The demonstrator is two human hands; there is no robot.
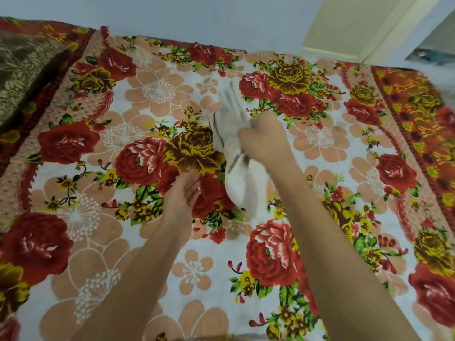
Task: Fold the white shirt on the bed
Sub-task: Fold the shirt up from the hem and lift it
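The white shirt is bunched and blurred with motion above the middle of the bed, which wears a flowered cover of red roses. My right hand is closed on the shirt's upper part, and the cloth hangs down and to the left beneath it. My left hand sits lower left of the shirt, fingers loosely curled and a little apart, just short of the cloth. Whether it touches the shirt is not clear. The shirt's shape and sleeves cannot be made out.
A brown patterned blanket or pillow lies at the bed's far left corner. A pale wall runs behind the bed, with a cream door frame at the upper right.
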